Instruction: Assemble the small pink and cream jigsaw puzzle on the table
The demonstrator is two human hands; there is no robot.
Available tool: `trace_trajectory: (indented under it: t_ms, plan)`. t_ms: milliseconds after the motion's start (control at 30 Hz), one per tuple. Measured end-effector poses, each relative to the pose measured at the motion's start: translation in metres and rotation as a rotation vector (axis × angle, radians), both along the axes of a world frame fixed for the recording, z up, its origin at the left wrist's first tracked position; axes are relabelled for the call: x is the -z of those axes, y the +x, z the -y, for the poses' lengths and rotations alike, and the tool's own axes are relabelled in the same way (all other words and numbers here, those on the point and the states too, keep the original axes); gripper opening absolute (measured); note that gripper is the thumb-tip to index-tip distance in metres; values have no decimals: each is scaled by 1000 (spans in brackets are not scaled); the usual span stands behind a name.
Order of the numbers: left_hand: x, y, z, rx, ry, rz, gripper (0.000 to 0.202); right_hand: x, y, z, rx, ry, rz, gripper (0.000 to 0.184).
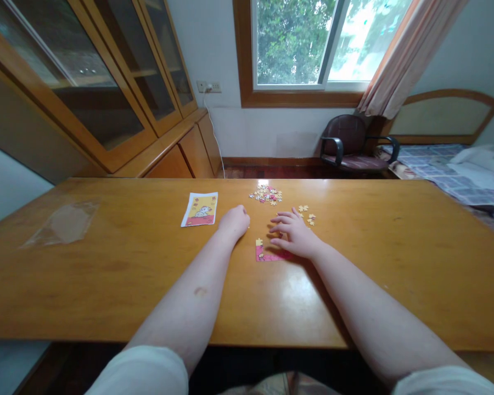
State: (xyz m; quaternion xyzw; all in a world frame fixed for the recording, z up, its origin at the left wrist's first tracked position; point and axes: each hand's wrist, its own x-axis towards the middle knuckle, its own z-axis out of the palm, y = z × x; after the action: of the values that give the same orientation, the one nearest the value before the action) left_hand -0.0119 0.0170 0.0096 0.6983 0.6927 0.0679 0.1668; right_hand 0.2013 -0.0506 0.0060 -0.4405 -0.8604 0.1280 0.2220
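My left hand (235, 220) rests on the table just right of the picture card, its fingers curled closed. What they hold, if anything, is hidden. My right hand (295, 233) hovers with fingers apart over the right part of a partly joined jigsaw puzzle (260, 255), an L-shaped pink edge with a yellow piece at its upper left. Beyond both hands lies a pile of loose jigsaw pieces (267, 194). Several yellow jigsaw pieces (311, 219) are scattered beside my right fingers. The picture card (200, 210) shows a white animal on yellow and pink.
A clear plastic bag (68, 222) lies flat at the left of the wooden table (148, 285). Beyond the table stand a glass-door cabinet (156, 131), an armchair (349, 144) and a bed (428, 164). A white cable (214, 126) hangs from the wall socket.
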Motion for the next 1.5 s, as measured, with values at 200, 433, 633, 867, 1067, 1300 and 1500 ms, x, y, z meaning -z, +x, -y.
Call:
trace_trajectory:
  t_ms: [200, 433, 633, 867, 1067, 1300, 1500]
  plan:
    - [1, -5, -2, 303, -8, 185, 36, 6, 21, -14, 508, 147, -152, 29]
    - [9, -1, -2, 531, 94, 233, 30, 8, 62, -32, 915, -12, -205, 38]
    - [5, 6, 7, 704, 179, 252, 30, 14, 48, -32, 752, 27, -81, 34]
    - [-1, 8, 10, 669, 224, 124, 20, 12, 46, -32, 830, -44, -109, 36]
    - [-1, 12, 11, 444, 235, 34, 26, 12, 48, -34, 884, -64, -173, 36]
    - [4, 12, 8, 509, 202, 65, 22, 7, 44, -30, 894, -95, -158, 36]
    - [9, 12, 3, 555, 202, 113, 27, 9, 45, -31, 866, -83, -168, 38]
